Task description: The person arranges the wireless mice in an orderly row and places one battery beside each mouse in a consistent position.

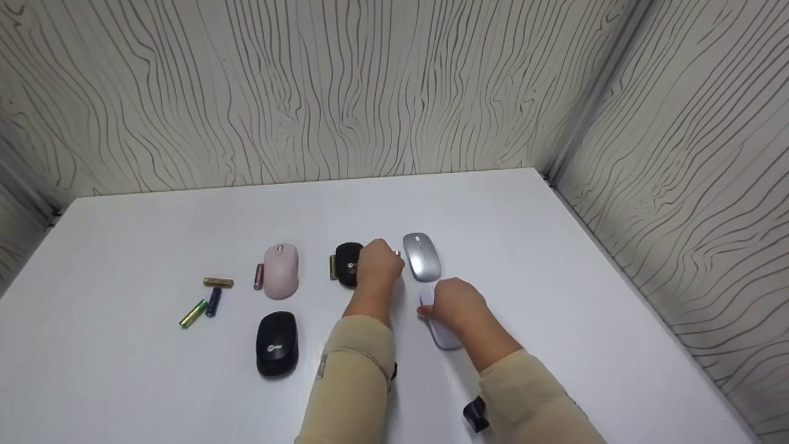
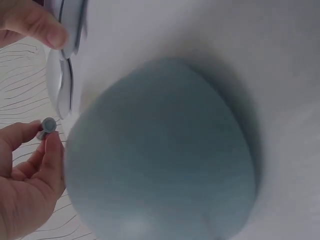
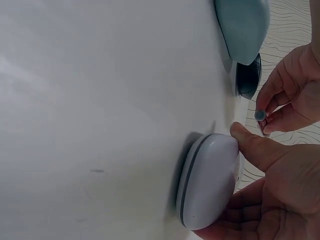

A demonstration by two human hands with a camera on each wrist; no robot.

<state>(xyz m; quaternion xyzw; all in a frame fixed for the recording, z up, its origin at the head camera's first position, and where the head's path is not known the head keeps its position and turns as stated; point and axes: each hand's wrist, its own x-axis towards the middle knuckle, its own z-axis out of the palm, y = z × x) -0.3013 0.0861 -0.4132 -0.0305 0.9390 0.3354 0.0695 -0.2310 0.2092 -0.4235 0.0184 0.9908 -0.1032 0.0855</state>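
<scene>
My left hand (image 1: 379,265) pinches a small battery (image 2: 48,125) between thumb and fingertips; its end also shows in the right wrist view. Beside that hand lies a small black mouse (image 1: 348,264), partly covered by it in the head view. My right hand (image 1: 459,303) grips a white mouse (image 1: 445,336) by its sides, with the thumb (image 3: 250,142) along one edge. Just beyond it rests a silver mouse (image 1: 423,256). A rounded grey-green mouse (image 2: 165,150) fills much of the left wrist view; my left forearm hides it in the head view.
On the left of the white table (image 1: 154,382) lie a pink mouse (image 1: 281,271) with a reddish battery (image 1: 259,276) beside it and a larger black mouse (image 1: 277,344). Several loose batteries (image 1: 193,313) lie farther left. Wood-patterned panels (image 1: 277,92) rise behind and to the right.
</scene>
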